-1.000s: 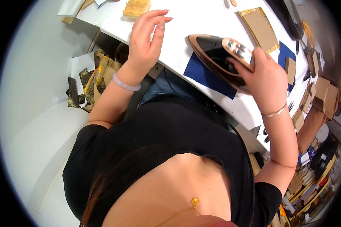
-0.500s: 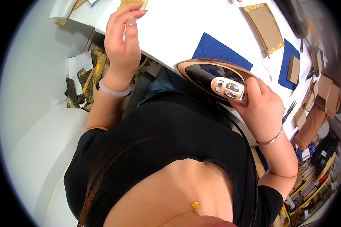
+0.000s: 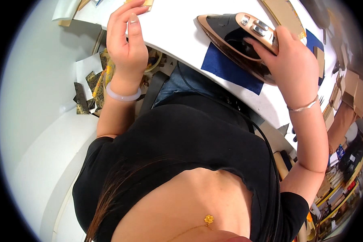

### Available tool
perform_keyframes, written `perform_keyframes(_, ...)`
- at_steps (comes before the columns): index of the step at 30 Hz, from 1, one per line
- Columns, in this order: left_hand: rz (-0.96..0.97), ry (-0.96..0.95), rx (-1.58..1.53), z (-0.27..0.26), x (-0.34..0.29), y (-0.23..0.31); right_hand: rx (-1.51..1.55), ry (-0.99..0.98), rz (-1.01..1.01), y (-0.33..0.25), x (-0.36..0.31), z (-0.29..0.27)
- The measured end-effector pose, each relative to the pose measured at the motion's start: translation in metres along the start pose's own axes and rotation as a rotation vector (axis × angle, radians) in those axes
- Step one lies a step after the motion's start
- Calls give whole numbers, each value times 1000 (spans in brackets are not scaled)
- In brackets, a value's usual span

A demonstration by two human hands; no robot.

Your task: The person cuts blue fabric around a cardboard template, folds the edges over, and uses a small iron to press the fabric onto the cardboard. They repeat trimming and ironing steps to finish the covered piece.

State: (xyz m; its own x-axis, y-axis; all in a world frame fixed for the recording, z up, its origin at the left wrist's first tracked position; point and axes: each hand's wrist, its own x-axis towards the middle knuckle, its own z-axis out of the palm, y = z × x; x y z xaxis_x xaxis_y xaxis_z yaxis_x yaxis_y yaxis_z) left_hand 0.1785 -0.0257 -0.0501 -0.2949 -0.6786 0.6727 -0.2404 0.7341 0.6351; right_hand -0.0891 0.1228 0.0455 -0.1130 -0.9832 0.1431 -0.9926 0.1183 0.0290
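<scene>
My right hand is closed round the handle of a copper-and-black clothes iron. The iron lies across the far part of a dark blue piece of cloth near the table's front edge, its tip pointing left. Whether the whole soleplate touches the cloth cannot be seen. My left hand is raised over the table's left front edge, its fingers loosely stretched and nothing in them. Beyond the iron is a tan board with a yellow patterned edge. Right of my right hand, a small tan board rests on more blue cloth.
The white table spans the far side. Below its left edge are patterned scraps. A black cord runs past my right side. Folded cardboard and crowded shelves stand at the right.
The iron has moved away from the table's front edge with my right hand and come over the blue cloth, tilted differently. My left hand has shifted only slightly.
</scene>
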Motion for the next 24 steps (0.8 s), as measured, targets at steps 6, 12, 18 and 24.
perform_keyframes(6, -25, 12, 37, -15, -4, -4, 34, -111, -12, -22, -42, -16)
perform_keyframes(12, 14, 43, -32, -10, -1, -9, 136, -151, -98, -38, -64, -25)
perform_keyframes(18, 31, -11, 46, -9, 4, 7, 50, -91, -63, -24, -31, -12)
perform_keyframes(24, 91, 5, -20, -12, -3, 0, -9, 79, -18, -19, 9, -2)
